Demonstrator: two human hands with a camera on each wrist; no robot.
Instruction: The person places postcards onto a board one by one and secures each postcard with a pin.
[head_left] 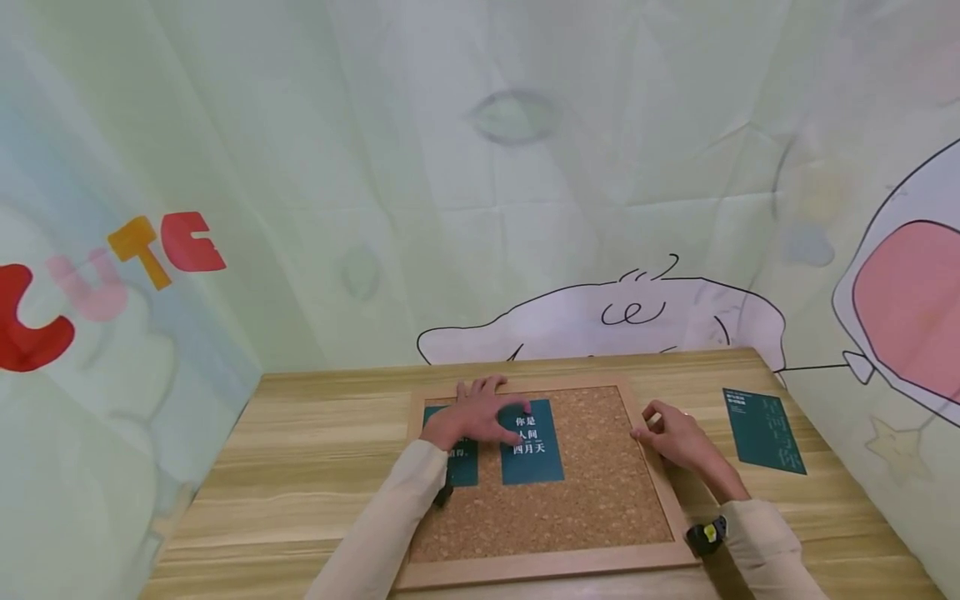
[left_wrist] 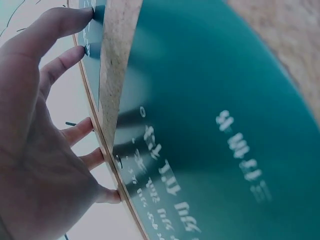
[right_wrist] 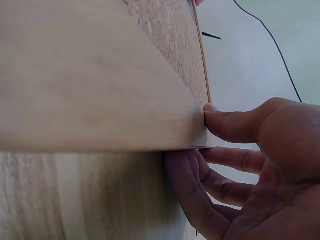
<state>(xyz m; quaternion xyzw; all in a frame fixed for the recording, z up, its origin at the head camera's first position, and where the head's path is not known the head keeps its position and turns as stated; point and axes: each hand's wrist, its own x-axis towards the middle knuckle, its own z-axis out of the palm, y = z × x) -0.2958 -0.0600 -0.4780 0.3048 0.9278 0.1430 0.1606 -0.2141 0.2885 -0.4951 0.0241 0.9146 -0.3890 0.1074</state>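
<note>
A wood-framed cork board (head_left: 547,565) lies flat on the table. Two teal cards with white text lie on its left half. My left hand (head_left: 480,417) is spread over the left card (head_left: 463,471), and its thumb and forefinger touch the top of the middle card (head_left: 534,458). In the left wrist view the left hand (left_wrist: 35,125) lies with straight fingers beside a teal card (left_wrist: 210,125). My right hand (head_left: 671,437) rests at the board's right side. In the right wrist view the right hand (right_wrist: 250,160) is relaxed, its thumb tip against the frame (right_wrist: 100,75).
A third teal card (head_left: 763,430) lies on the wooden table (head_left: 300,467) right of the board. Printed fabric walls stand close behind and on both sides. The board's right half is bare cork (head_left: 607,483).
</note>
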